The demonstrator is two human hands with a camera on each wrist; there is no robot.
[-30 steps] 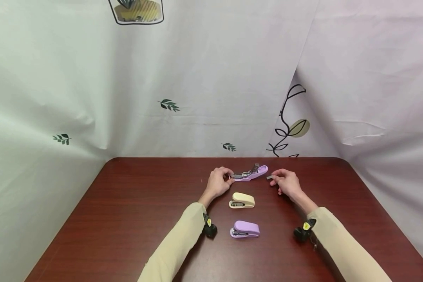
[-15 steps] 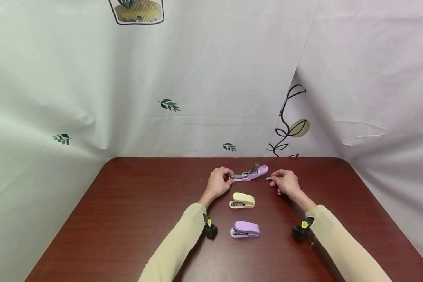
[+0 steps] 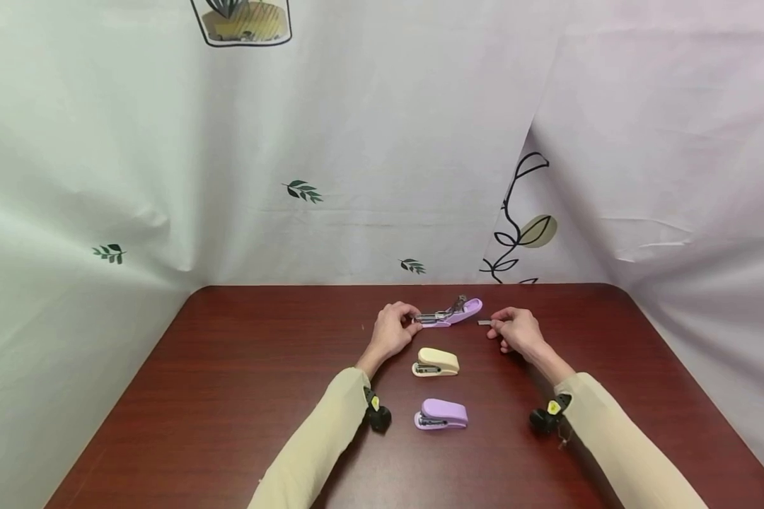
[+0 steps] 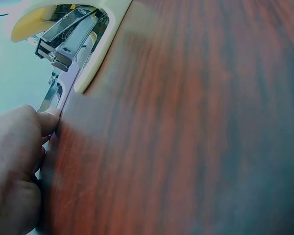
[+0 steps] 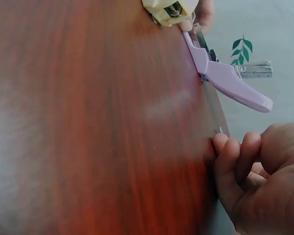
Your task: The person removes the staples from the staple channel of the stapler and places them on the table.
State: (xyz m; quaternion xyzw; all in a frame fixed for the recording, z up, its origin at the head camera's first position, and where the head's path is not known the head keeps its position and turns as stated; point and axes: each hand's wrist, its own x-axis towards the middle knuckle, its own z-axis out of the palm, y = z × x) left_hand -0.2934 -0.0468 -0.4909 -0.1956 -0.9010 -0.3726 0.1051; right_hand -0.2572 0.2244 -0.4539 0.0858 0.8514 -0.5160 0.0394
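Note:
A purple stapler (image 3: 467, 309) lies opened out near the table's far edge, its top swung back to the right and its metal parts exposed. My left hand (image 3: 391, 331) pinches its left end between thumb and fingers; the left wrist view shows the thumb against the base. To the stapler's right, my right hand (image 3: 517, 332) pinches a small grey strip of staples (image 3: 484, 323), which points left toward the stapler and stays apart from it. In the right wrist view only the tip of the strip (image 5: 218, 130) shows beyond the fingers (image 5: 225, 147).
A closed cream stapler (image 3: 438, 362) stands on the table between my forearms. Nearer to me is a closed purple stapler (image 3: 442, 414). A white patterned curtain (image 3: 369, 141) hangs behind the dark red table (image 3: 229, 396).
The strip of staples has shifted slightly left and turned more level in my right hand. My left hand keeps its hold on the opened stapler. The head view has shifted a little.

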